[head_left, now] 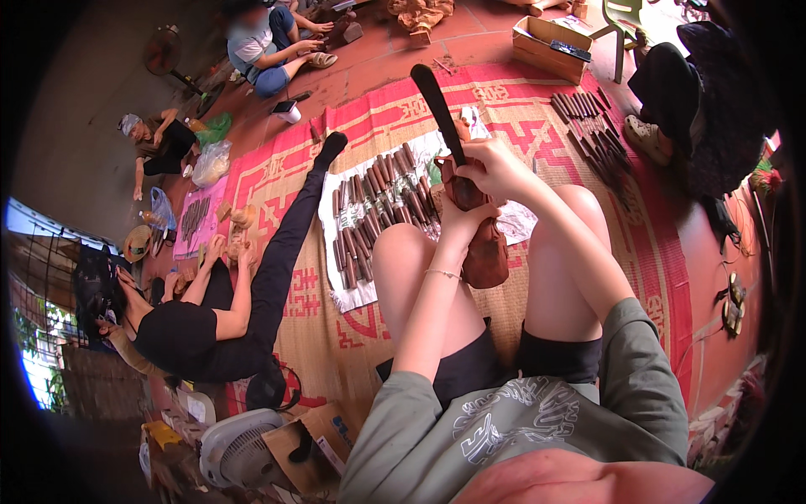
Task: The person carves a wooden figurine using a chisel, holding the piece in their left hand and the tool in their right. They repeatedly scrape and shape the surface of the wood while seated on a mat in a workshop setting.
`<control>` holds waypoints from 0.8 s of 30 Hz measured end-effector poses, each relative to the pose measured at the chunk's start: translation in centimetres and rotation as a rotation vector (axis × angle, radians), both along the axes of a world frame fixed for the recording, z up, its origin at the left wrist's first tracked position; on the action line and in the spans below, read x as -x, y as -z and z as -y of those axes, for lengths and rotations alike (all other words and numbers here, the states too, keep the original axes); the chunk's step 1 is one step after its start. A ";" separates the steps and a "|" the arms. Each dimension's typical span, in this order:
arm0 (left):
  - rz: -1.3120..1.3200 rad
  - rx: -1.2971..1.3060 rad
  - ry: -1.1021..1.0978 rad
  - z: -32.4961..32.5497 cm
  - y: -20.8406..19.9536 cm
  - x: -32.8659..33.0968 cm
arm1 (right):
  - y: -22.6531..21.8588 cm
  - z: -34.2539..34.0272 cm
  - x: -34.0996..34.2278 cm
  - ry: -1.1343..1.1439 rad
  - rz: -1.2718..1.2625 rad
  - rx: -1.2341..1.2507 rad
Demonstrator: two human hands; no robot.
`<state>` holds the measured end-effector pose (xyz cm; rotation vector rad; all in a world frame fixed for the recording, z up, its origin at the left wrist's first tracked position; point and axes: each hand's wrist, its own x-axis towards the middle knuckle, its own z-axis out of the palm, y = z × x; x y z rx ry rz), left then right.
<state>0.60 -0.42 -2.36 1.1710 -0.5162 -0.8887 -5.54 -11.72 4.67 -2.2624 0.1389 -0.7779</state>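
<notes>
A reddish-brown carved wooden figure (487,259) stands between my thighs, above the mat. My left hand (466,220) is closed round its upper part, a thin bracelet at the wrist. Just above it, my right hand (494,170) has its fingers bent round the lower end of a long, dark, flat tool (434,105) with a rounded tip. The tool slants up and to the left, away from the figure. My fingers cover where tool and wood meet, so I cannot tell whether they touch.
Rows of wooden-handled carving tools (374,202) lie on a white cloth (342,290) beyond my knees. More tools (592,134) lie at the far right of the red-and-tan mat (302,252), near a cardboard box (550,50). A co-worker (180,332) sits at left, leg outstretched; a fan (243,449) stands behind.
</notes>
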 end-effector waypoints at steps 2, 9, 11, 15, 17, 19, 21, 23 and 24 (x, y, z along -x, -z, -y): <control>-0.017 -0.001 -0.008 0.2 -0.2 0.0 | 0.1 0.4 -0.1 0.028 0.015 0.047; 0.009 -0.013 -0.058 -0.2 -0.8 0.5 | -0.5 -0.1 0.0 0.024 -0.062 0.055; -0.033 -0.029 -0.012 0.0 -1.0 0.3 | -0.4 0.1 -0.2 0.080 -0.020 0.090; 0.009 -0.024 0.033 0.2 0.4 -0.4 | -0.5 0.4 0.2 -0.014 -0.056 0.006; 0.019 -0.009 -0.007 0.0 -0.1 0.0 | -0.7 0.4 0.5 -0.089 -0.122 -0.020; 0.008 0.007 -0.020 0.0 -0.8 0.4 | -0.1 0.8 -0.1 0.027 -0.054 0.055; -0.026 0.024 -0.006 -0.2 -1.4 0.4 | 0.2 0.8 0.0 0.078 -0.016 0.079; -0.021 -0.032 0.012 -0.2 -1.1 0.0 | 0.2 0.6 -0.1 0.055 0.003 0.047; 0.014 -0.063 0.002 -0.2 -1.0 0.1 | 0.2 0.8 0.0 0.023 0.022 0.072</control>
